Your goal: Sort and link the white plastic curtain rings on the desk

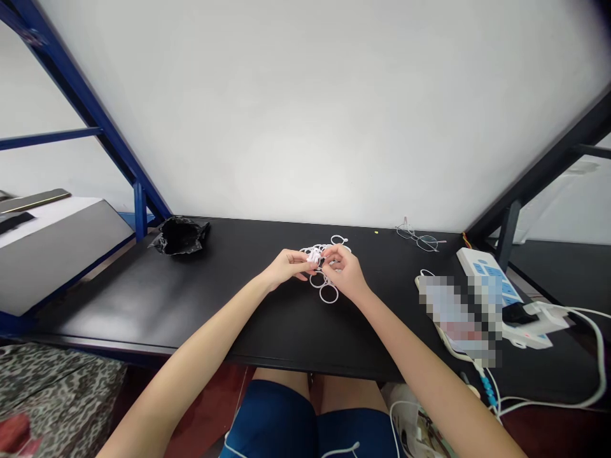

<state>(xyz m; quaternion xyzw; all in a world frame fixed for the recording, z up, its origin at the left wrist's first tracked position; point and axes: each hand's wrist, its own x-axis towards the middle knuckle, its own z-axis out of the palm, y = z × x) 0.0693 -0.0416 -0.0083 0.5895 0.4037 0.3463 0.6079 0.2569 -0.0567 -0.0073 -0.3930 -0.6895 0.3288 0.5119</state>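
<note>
My left hand pinches a small white bundle of thin looped bands just above the black desk. Close on its right, my right hand has its thumb and fingers pinched together at the bundle's edge. Its fingertips partly cover what they hold, which seems to be a strand of the bundle. Several thin white rings lie on the desk beneath and around both hands. One ring beyond the right hand shows a small knob on its rim.
A crumpled black plastic bag lies at the back left. Eyeglasses rest near the wall on the right. A phone, partly blurred out, lies nearer, beside a white power strip with cables. Blue bed-frame bars rise at the left.
</note>
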